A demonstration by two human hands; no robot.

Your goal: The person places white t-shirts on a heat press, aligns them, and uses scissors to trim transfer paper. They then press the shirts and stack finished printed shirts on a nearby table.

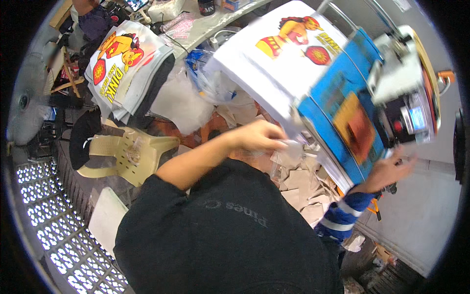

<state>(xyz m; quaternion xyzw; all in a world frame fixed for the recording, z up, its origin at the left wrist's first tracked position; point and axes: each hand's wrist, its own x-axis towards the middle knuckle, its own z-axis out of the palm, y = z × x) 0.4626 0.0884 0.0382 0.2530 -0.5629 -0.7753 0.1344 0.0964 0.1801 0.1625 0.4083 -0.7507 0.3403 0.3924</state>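
A white shirt (pixel 245 56) with a red and yellow cartoon print lies spread on the lower bed of a heat press. The press's upper plate (pixel 325 105), covered in blue with a brown scorched-looking patch, is swung to the right of the shirt. Beside the shirt's near edge, my left hand (pixel 259 136) is closed with curled fingers; a pale blurred patch shows at the fingertips, and I cannot make out what it is. My right hand (pixel 389 171), in a blue sleeve with pale bands, is smeared by motion near the plate's right corner, fingers apart.
A stack of printed shirts (pixel 125 63) stands at the left, near a beige plastic chair (pixel 132 152). Many loose paper pieces (pixel 306 183) cover the floor below the press. A control box (pixel 411 120) with a lit screen sits on the press. A fan (pixel 24 100) is far left.
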